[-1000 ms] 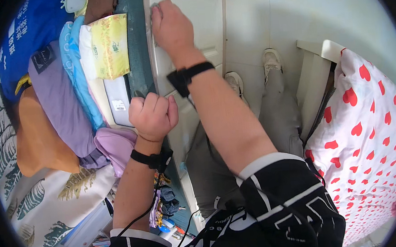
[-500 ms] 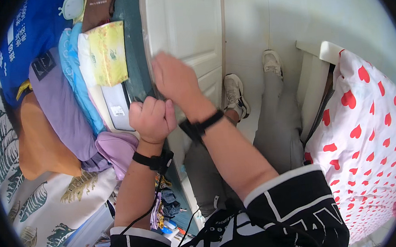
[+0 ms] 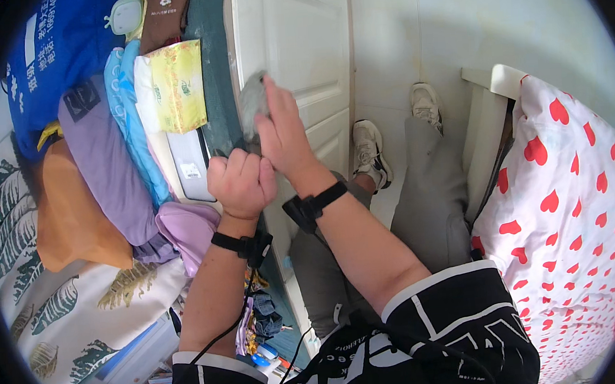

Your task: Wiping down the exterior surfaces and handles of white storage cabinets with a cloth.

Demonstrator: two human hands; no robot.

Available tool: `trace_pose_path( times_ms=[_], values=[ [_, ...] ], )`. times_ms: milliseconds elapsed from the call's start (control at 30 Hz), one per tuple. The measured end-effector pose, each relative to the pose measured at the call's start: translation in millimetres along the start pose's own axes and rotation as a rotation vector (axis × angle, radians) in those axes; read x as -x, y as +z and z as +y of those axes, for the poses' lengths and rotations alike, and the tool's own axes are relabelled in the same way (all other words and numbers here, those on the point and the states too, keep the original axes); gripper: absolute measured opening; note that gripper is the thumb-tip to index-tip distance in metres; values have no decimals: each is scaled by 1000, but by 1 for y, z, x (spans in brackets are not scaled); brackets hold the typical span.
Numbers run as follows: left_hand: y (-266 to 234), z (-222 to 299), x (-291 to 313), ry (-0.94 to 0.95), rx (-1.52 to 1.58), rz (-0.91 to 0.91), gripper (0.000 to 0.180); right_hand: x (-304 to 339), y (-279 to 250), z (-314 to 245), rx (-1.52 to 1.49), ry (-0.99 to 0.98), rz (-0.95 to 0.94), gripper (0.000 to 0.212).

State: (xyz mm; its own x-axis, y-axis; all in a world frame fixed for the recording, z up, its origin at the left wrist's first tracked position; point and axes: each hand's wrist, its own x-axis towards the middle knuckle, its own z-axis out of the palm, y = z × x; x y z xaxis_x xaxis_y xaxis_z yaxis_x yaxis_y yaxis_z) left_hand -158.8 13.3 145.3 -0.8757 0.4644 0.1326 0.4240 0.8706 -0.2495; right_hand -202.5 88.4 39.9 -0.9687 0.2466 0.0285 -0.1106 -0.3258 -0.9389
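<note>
A small, soft-looking grey piece (image 3: 253,103), perhaps cloth, stands up beyond my fists' level over the edge of the dark green surface. My left hand (image 3: 240,180) is closed in a fist at its lower end and seems to grip it; the exact hold is hidden behind the fingers. My right hand (image 3: 285,133) lies along its right side, index finger stretched out and thumb apart, touching its edge. Each wrist wears a black strap with a small box.
To the left lie a yellow tissue pack (image 3: 179,87), a white box (image 3: 190,168), a pink pouch (image 3: 185,232), and purple (image 3: 106,170), orange (image 3: 77,215) and blue bags (image 3: 62,52). White cabinet doors (image 3: 304,35) stand ahead; a heart-print cloth (image 3: 560,231) hangs at right.
My right hand has turned and shifted right, its fingers now stretched out, bringing the grey piece into sight. My left fist stays closed in nearly the same place.
</note>
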Motion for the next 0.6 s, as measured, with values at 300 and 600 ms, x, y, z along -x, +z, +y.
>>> trace_pose_path(
  times_ms=[300,600],
  values=[
    [-5,-4,2,-27,26,-21,21,-13,6,-9,475,125,-203,43],
    [-3,-2,-2,-34,124,-34,20,-238,29,23,503,-267,67,23]
  ],
)
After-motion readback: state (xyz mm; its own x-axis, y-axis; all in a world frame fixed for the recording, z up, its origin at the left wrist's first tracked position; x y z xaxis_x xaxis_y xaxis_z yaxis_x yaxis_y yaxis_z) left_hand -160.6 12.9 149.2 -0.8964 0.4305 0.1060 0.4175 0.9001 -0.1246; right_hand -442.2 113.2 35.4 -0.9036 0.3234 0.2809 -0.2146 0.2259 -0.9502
